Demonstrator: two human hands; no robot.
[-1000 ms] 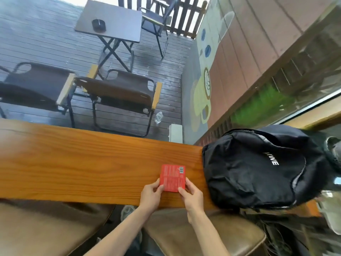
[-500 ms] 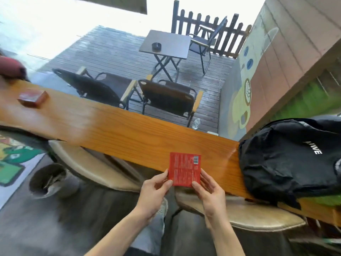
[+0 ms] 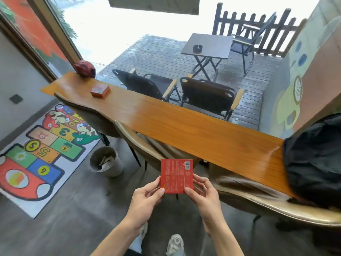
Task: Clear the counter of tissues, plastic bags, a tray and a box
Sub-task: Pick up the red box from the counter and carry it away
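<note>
Holding a flat red packet (image 3: 176, 176) low in the centre of the frame, both hands work together: the left hand (image 3: 147, 197) pinches its lower left corner between thumb and fingertips, the right hand (image 3: 204, 193) pinches the lower right corner the same way, the remaining fingers loosely curled. The packet is off the counter (image 3: 184, 126), out over the floor in front of the chairs. It looks thin and square, glossy red with pale print and a small barcode at its top right; whether it counts as a plastic bag or a tissue pack I cannot tell.

As for progress, the long counter running from upper left to the right edge looks largely bare. Its top is polished orange-brown wood with a fine straight grain and a wavy near edge. Left on it: a small red box (image 3: 100, 90) near the upper left end, squat and square-cornered, and a rounded dark-red object (image 3: 85, 68) beyond it at the far tip. A soft black backpack (image 3: 313, 159) slumps at the right end. So the box is, by my reckoning, yet to go. A round grey bin (image 3: 106, 161) stands on the floor left of centre, a likely destination.
</note>
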